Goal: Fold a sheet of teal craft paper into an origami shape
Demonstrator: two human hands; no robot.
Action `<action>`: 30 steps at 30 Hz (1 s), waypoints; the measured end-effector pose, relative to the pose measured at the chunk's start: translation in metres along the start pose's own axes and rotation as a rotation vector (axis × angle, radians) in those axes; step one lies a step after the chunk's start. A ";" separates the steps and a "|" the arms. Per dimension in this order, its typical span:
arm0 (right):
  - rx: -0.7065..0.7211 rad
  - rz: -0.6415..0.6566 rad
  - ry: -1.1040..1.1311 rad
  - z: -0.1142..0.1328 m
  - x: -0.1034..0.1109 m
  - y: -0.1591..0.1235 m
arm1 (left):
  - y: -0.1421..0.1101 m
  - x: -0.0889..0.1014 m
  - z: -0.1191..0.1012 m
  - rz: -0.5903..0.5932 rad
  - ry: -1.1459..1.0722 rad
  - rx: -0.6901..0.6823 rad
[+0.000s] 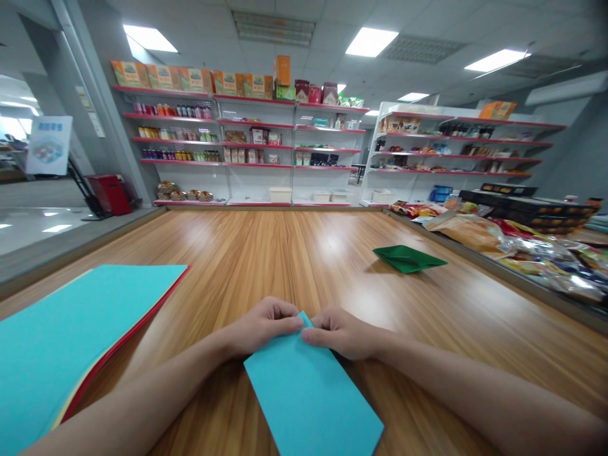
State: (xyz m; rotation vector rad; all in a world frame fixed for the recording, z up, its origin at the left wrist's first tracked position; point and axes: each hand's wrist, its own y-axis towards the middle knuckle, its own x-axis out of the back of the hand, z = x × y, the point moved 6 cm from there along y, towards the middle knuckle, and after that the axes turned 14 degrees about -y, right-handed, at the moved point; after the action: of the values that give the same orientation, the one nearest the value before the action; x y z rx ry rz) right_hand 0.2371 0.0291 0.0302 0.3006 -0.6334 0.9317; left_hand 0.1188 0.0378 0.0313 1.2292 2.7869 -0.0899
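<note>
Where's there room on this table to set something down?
The table is bare between the paper stack, green paper and far rim; another patch lies between right forearm, green paper and right rim. It's crowded where the left hand and right hand hold the blue sheet, and beyond the right rim, among packets.

Far ahead of the left hand (266,326) there is a white shelf unit (259,180), with orange boxes (196,80) on its top and rows of small bottles (183,156) below them. Far to the left of this hand stand a sign board (50,145) (its letters are too blurred for reading) and a red bin (110,195). Ahead and rightward of the right hand (346,332) lie snack bags (475,233), near black cartons (520,206).
</note>
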 end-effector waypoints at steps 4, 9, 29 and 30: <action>0.012 -0.004 -0.027 -0.003 -0.001 0.001 | 0.001 0.003 0.001 -0.035 0.013 -0.013; 0.011 0.001 -0.031 -0.001 0.000 -0.001 | 0.001 0.001 0.001 -0.029 0.028 -0.014; -0.019 -0.041 0.000 -0.006 -0.001 0.005 | -0.001 0.010 0.007 -0.066 -0.046 -0.013; -0.018 -0.040 0.008 -0.005 -0.001 0.006 | 0.000 0.011 0.007 -0.060 -0.048 -0.015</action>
State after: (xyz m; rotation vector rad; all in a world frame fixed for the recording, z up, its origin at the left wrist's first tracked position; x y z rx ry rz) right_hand 0.2339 0.0344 0.0251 0.2926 -0.6258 0.8879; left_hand 0.1119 0.0447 0.0230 1.1256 2.7786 -0.1015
